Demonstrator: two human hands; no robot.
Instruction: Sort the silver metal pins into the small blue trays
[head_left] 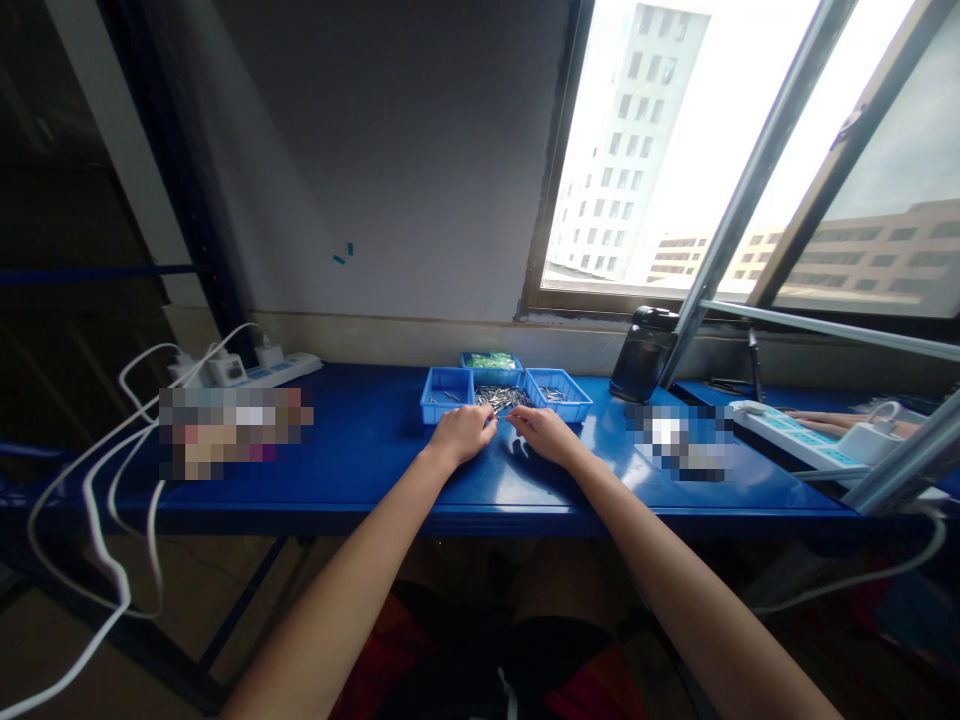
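Pinching a thin piece (503, 417), left hand (463, 433) and right hand (543, 432) sit by blue bins (440, 412) (probably for easy reach).

no readable text or labels

The person wears a black cloth garment (457, 662) with red-orange panels (391, 640) and a thin whitish cord (510, 692) at its middle, while the forearms (379, 560), left hand (462, 434) and right hand (543, 431) are bare.
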